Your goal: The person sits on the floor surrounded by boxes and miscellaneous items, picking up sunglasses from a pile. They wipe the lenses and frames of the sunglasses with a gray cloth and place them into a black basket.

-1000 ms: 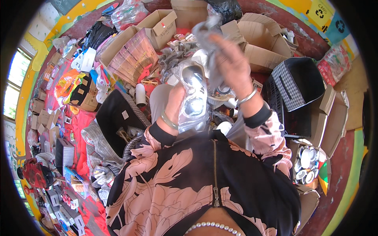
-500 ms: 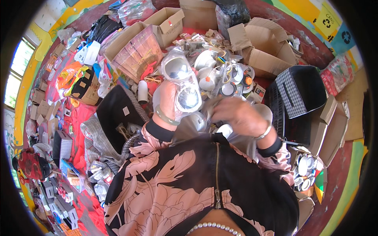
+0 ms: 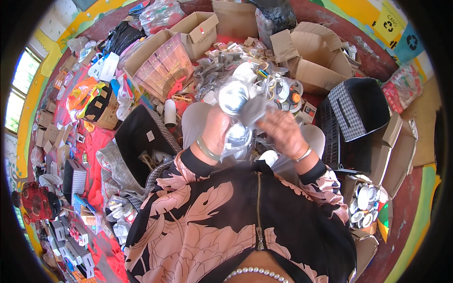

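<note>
The right hand (image 3: 282, 132) has risen beside the clear bag (image 3: 233, 97), where a moment earlier it was lower and apart. A blurred grey thing (image 3: 255, 111) is at its fingertips, overlapping the bag in view; I cannot tell whether the fingers grip it. The left hand (image 3: 218, 127) still holds the bag, two shiny discs showing, between the knees (image 3: 192, 122). Both hands now work close together.

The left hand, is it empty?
No, the left hand holds shiny round pieces wrapped in clear plastic.
</note>
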The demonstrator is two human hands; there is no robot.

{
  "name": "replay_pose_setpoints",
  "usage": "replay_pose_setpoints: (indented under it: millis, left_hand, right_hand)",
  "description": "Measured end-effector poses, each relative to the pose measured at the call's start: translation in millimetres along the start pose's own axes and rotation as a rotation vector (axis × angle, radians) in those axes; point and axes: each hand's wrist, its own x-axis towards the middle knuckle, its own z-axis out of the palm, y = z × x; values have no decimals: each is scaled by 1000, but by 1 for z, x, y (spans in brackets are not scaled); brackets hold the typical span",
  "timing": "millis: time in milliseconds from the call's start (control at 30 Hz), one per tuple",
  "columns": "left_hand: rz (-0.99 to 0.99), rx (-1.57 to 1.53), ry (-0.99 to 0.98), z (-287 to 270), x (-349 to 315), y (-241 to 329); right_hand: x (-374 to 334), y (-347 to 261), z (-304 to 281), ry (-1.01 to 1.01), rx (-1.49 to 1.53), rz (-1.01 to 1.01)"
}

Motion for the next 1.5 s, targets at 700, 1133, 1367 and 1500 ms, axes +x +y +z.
replay_pose_setpoints:
  millis: [700, 1133, 1367, 1500]
  left_hand:
    - [232, 794, -398, 24, 4, -30]
    - [-301, -229, 82, -17, 24, -54]
    - [-265, -181, -92, 6, 9, -64]
    - [-271, -192, -101, 17, 2, -58]
  right_hand:
    - [23, -6, 8, 477, 570, 593]
    - [-18, 24, 2, 746, 1624, 1184]
    - [-8, -11, 36, 151, 381, 720]
    - [1, -13, 32, 363, 290, 786]
